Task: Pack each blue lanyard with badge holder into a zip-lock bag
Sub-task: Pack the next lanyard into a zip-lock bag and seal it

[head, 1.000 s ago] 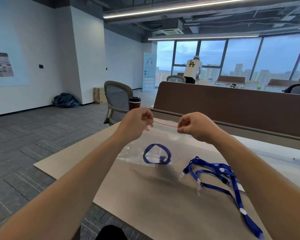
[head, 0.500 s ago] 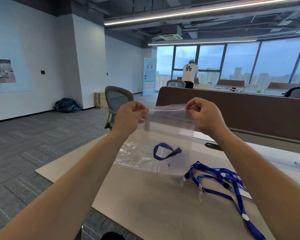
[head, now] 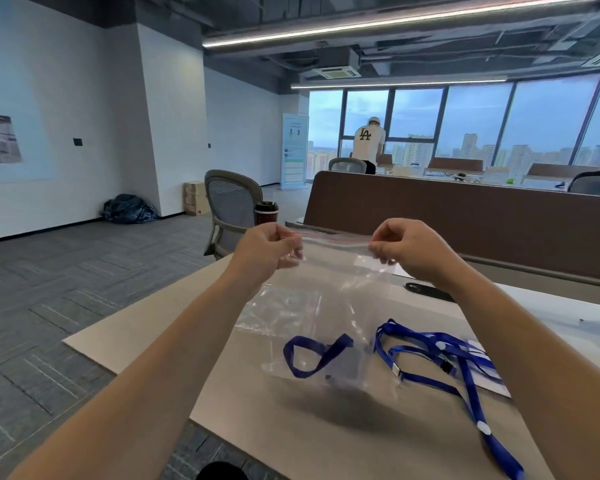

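— Pinching what, the left grip [head: 267,252]?
— Item 1: top left corner of the zip-lock bag [head: 326,299], fingers curled on the red-lined seal. Right grip [head: 409,249]: likewise, top right corner. Bag held up at frame centre, stretched between the two, hanging over the surface [head: 291,438].
— Contents?
— Item 2: one blue lanyard [head: 312,356], looped, at the bottom of the bag. Its badge holder cannot be made out clearly.
— Outside the bag?
— Item 3: loose blue lanyards [head: 440,355], tangled on the surface at lower right, just beside the bag. Item 4: black object [head: 426,291], flat on the surface, right of centre, beyond the bag. Item 5: dark cup [head: 266,213] and grey mesh chair [head: 231,202], above the left grip in the frame.
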The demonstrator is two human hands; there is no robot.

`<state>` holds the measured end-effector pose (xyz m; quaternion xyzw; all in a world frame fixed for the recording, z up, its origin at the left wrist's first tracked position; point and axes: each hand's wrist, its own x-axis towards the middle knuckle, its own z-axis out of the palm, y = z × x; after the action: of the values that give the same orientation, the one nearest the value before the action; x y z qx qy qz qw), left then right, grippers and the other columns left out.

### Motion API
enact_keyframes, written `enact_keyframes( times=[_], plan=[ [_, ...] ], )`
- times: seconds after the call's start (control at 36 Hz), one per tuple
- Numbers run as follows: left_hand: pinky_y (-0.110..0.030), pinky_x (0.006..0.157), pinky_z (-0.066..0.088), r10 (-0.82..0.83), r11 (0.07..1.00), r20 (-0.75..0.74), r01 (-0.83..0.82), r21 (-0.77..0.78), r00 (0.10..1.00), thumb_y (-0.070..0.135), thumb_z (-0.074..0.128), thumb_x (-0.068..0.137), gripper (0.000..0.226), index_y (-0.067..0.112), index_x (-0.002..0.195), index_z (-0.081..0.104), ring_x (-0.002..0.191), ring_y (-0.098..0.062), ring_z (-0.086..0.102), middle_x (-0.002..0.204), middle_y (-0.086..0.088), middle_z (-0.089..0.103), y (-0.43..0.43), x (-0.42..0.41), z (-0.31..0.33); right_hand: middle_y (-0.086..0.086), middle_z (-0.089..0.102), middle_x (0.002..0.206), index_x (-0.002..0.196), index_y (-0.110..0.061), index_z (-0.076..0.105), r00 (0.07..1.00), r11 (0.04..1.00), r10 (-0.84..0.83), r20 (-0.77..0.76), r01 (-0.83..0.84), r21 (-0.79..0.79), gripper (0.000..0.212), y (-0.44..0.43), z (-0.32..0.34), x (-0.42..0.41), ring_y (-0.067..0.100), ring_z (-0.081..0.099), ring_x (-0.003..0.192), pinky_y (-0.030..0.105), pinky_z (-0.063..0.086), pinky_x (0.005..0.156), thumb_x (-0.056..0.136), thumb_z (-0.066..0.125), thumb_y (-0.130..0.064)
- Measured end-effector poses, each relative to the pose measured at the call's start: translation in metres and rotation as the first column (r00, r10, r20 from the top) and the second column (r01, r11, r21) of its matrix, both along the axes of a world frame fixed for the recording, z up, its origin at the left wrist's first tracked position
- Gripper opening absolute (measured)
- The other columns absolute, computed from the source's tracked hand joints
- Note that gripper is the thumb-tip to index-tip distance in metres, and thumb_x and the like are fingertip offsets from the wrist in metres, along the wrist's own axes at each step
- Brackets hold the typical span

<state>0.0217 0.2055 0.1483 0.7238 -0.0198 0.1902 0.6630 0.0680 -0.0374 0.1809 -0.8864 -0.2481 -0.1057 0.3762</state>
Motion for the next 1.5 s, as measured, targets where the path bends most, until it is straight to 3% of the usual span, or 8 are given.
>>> enact_keyframes(
  times=[0.25, 0.53, 0.67, 0.81, 0.97, 1.17, 1.31, 1.5],
  plan=[
    [-0.047, 0.08, 0.059, 0.064, 0.996, -0.132, -0.055, 0.072, 0.989, 0.006, 0.058, 0.098, 0.009, 0.0, 0.094, 0.064, 0.071, -0.024, 0.069, 0.081, -0.015, 0.071, -0.004, 0.0, -0.028, 0.004, 0.072, 0.089, 0.109, -0.017, 0.064, 0.975, 0.989, 0.071, -0.212, -0.096, -0.108, 0.021, -0.003, -0.019, 0.001, 0.017, 0.069, 0.078, 0.02, 0.056, 0.067, 0.089, 0.069, -0.013],
    [-0.043, 0.078, 0.062, 0.05, 0.99, -0.154, -0.07, -0.124, 0.987, 0.004, 0.051, 0.101, 0.013, -0.004, 0.099, 0.061, 0.077, -0.033, 0.072, 0.085, -0.022, 0.071, -0.004, -0.006, -0.036, 0.01, 0.071, 0.092, 0.1, -0.009, 0.067, 0.966, 0.989, 0.021, -0.257, 0.016, 0.144, 0.01, -0.003, -0.031, 0.006, 0.024, 0.068, 0.085, 0.03, 0.057, 0.075, 0.091, 0.065, -0.005],
    [-0.042, 0.076, 0.062, 0.04, 0.994, -0.137, -0.053, -0.094, 0.99, 0.006, 0.051, 0.102, 0.014, -0.001, 0.097, 0.062, 0.077, -0.031, 0.074, 0.086, -0.02, 0.073, -0.009, -0.012, -0.034, 0.001, 0.069, 0.095, 0.101, -0.017, 0.064, 0.991, 0.992, -0.076, -0.113, 0.063, -0.111, 0.013, 0.007, -0.031, 0.011, 0.014, 0.064, 0.082, 0.018, 0.049, 0.066, 0.09, 0.068, -0.01],
    [-0.04, 0.075, 0.063, 0.043, 0.998, -0.1, -0.047, -0.041, 0.994, 0.007, 0.056, 0.099, 0.014, 0.0, 0.092, 0.066, 0.075, -0.026, 0.072, 0.085, -0.017, 0.072, -0.011, -0.017, -0.033, -0.006, 0.062, 0.106, 0.121, -0.019, 0.06, 0.997, 0.962, -0.066, -0.037, 0.053, -0.266, 0.038, 0.024, -0.024, 0.005, 0.012, 0.061, 0.092, 0.021, 0.046, 0.078, 0.086, 0.074, -0.028],
    [-0.036, 0.072, 0.062, 0.099, 0.995, -0.065, -0.099, -0.006, 0.993, 0.011, 0.067, 0.093, 0.007, 0.005, 0.092, 0.07, 0.071, -0.021, 0.066, 0.078, -0.011, 0.067, -0.015, -0.018, -0.037, -0.003, 0.068, 0.106, 0.115, -0.013, 0.067, 0.995, 0.948, 0.074, -0.06, -0.089, -0.307, 0.03, 0.054, -0.014, -0.015, 0.012, 0.062, 0.093, 0.024, 0.046, 0.085, 0.09, 0.069, -0.029],
    [-0.041, 0.075, 0.063, 0.093, 0.995, -0.099, -0.097, -0.034, 0.991, 0.015, 0.063, 0.096, 0.011, 0.007, 0.093, 0.069, 0.074, -0.027, 0.072, 0.084, -0.016, 0.072, -0.015, -0.028, -0.042, -0.004, 0.069, 0.081, 0.098, -0.011, 0.072, 0.982, 0.946, 0.132, -0.137, -0.166, -0.278, 0.011, 0.072, -0.012, -0.022, 0.005, 0.063, 0.074, 0.015, 0.045, 0.067, 0.091, 0.068, -0.019],
    [-0.043, 0.074, 0.062, 0.09, 0.985, -0.1, -0.103, -0.141, 0.991, 0.01, 0.057, 0.099, 0.012, 0.005, 0.092, 0.066, 0.076, -0.032, 0.074, 0.08, -0.016, 0.074, -0.005, -0.033, -0.046, -0.005, 0.069, 0.081, 0.095, -0.012, 0.072, 0.981, 0.937, 0.143, -0.134, -0.178, -0.3, 0.008, 0.073, -0.011, -0.021, 0.006, 0.064, 0.074, 0.014, 0.045, 0.068, 0.09, 0.068, -0.018],
    [-0.042, 0.072, 0.063, 0.079, 0.993, -0.064, -0.084, -0.088, 0.995, 0.007, 0.058, 0.098, 0.009, 0.003, 0.095, 0.065, 0.076, -0.03, 0.074, 0.084, -0.019, 0.073, -0.001, -0.037, -0.048, -0.001, 0.071, 0.086, 0.099, -0.01, 0.072, 0.976, 0.932, 0.158, -0.149, -0.198, -0.302, 0.01, 0.082, -0.011, -0.023, 0.01, 0.065, 0.077, 0.017, 0.048, 0.072, 0.091, 0.068, -0.015]
  ],
)
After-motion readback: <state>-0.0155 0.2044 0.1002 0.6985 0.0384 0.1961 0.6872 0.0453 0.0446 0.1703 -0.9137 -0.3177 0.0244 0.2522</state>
